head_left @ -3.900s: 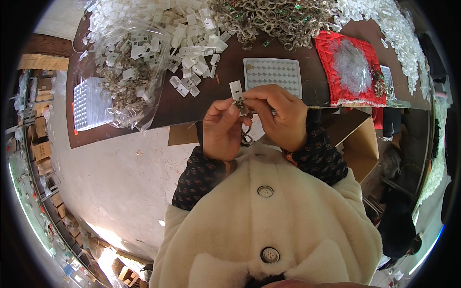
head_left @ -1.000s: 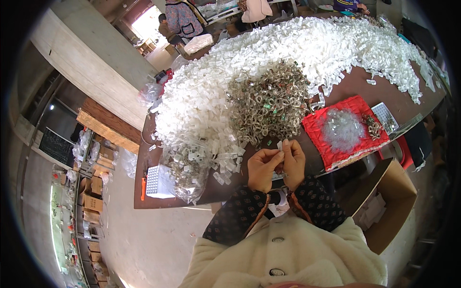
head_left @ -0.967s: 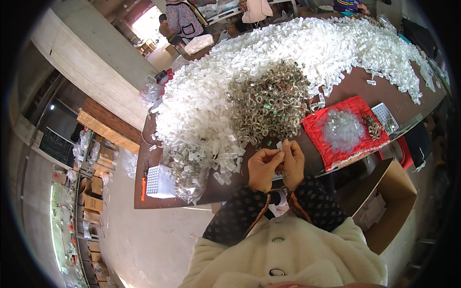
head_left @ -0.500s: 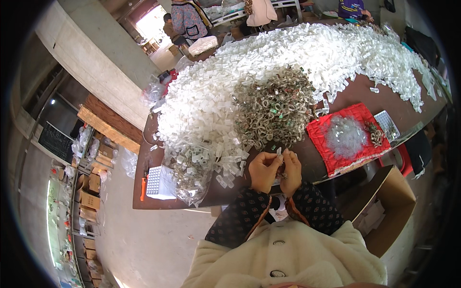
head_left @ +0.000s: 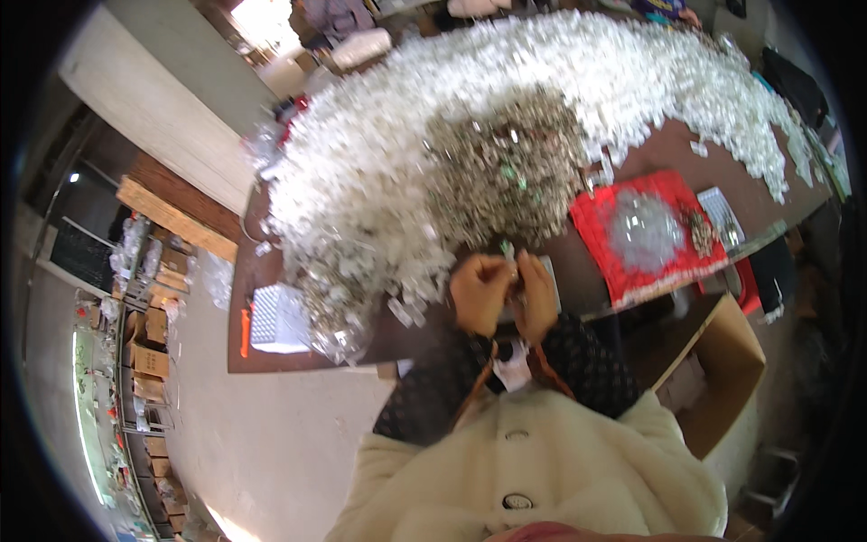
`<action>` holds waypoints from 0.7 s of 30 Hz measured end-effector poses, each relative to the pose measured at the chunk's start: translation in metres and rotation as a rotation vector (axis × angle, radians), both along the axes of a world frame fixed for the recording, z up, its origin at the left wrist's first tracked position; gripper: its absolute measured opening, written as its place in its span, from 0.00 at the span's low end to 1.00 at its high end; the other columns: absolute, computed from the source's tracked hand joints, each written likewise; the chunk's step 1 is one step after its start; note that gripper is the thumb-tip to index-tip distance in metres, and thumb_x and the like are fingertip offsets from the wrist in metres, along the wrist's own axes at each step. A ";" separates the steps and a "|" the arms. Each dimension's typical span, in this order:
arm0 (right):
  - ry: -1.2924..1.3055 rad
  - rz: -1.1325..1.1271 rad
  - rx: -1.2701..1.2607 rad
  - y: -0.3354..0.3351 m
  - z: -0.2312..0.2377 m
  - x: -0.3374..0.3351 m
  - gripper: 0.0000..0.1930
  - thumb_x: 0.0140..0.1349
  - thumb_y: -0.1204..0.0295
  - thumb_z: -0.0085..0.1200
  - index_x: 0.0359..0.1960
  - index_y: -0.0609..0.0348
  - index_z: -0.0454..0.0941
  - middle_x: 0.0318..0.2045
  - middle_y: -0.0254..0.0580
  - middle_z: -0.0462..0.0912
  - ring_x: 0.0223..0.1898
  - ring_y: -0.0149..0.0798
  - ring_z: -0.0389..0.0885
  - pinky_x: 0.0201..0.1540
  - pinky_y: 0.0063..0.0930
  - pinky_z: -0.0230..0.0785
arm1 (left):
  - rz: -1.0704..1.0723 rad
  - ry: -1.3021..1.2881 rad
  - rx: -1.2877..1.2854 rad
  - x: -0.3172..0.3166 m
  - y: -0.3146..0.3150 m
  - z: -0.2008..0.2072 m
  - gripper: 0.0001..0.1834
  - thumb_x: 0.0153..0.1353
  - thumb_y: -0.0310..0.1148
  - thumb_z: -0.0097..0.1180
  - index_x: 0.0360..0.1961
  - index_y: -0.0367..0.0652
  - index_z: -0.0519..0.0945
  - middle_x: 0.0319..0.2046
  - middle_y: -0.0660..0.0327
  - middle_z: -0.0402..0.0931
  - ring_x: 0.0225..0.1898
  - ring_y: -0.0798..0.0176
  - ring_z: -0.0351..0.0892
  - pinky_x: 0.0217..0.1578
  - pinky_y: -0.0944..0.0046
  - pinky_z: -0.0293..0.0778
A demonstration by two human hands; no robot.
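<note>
My left hand (head_left: pixel 479 294) and my right hand (head_left: pixel 536 303) come together at the table's near edge, fingers closed in a pinch. A small pale piece (head_left: pixel 508 250) pokes up at the left fingertips; blur hides its kind. What my right fingers grip is hidden. Just beyond them lies a heap of small grey-brown looped pieces (head_left: pixel 506 172) with green bits among them. Around it spreads a large mound of small white, translucent pieces (head_left: pixel 352 154). A clear bag of small pieces (head_left: pixel 339 303) lies to the left.
On the right of the brown table (head_left: pixel 632 165), a red cloth (head_left: pixel 596 221) bears clear plastic bits and a few looped pieces, beside a white tray (head_left: pixel 720 217). At left are a white gridded tray (head_left: pixel 278 316) and an orange tool (head_left: pixel 245 332). A cardboard box (head_left: pixel 722 379) stands below right.
The view has shifted, so the table sits slightly higher and further left, and the picture is blurrier. My hands stay together, and a white edge now shows beside my right hand.
</note>
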State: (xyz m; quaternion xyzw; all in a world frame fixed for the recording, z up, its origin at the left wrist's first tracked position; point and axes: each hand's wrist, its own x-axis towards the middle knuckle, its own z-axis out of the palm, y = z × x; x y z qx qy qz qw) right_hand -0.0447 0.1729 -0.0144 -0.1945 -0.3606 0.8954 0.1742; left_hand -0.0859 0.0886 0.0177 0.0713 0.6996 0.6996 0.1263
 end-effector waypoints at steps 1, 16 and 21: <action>-0.041 0.010 -0.002 0.002 -0.002 -0.001 0.15 0.75 0.61 0.46 0.27 0.49 0.71 0.25 0.25 0.69 0.26 0.22 0.66 0.27 0.23 0.62 | -0.003 -0.004 -0.038 -0.003 -0.004 -0.003 0.05 0.58 0.27 0.65 0.33 0.37 0.81 0.25 0.63 0.81 0.24 0.72 0.77 0.24 0.69 0.73; -0.043 0.358 0.726 0.028 0.027 0.015 0.09 0.63 0.71 0.63 0.40 0.64 0.82 0.27 0.28 0.79 0.24 0.20 0.70 0.28 0.17 0.64 | -0.160 -0.083 0.272 0.009 -0.052 -0.008 0.15 0.64 0.21 0.59 0.51 0.33 0.77 0.41 0.55 0.81 0.38 0.63 0.82 0.41 0.63 0.81; 0.009 0.335 0.730 0.027 0.027 0.022 0.09 0.60 0.73 0.64 0.37 0.67 0.84 0.29 0.38 0.86 0.30 0.23 0.80 0.33 0.20 0.72 | -0.146 0.037 0.156 0.017 -0.054 -0.011 0.15 0.59 0.18 0.62 0.49 0.32 0.78 0.38 0.57 0.82 0.35 0.66 0.82 0.39 0.67 0.80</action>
